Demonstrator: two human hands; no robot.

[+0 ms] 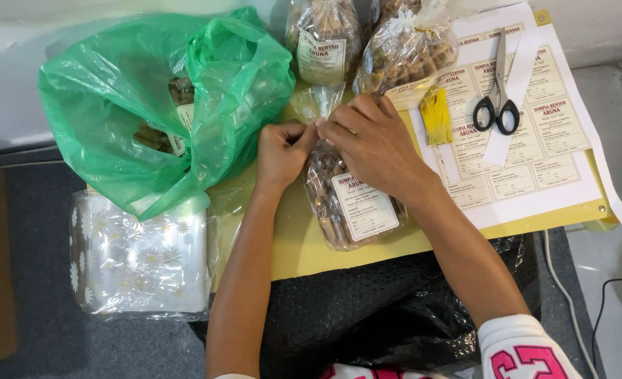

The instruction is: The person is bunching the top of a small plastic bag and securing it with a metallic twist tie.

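The left hand [281, 151] and the right hand [370, 140] both pinch the twisted neck of a clear snack packet [349, 207], fingers closed on it — the packet lies on the yellow table [304, 245] with its white label up. A tie may be between the fingers, but it is hidden. Just beside — yellow twist ties [436, 116], scissors [497, 84] on a label sheet [535, 168], a green plastic bag [128, 105].

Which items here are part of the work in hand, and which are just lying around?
In hand:
- left hand and right hand, both pinching the neck of the clear snack bag
- yellow twist ties, close by

Lying about:
- scissors
- label sheet
- green plastic bag
- stack of daisy-print bags
- two filled snack bags behind
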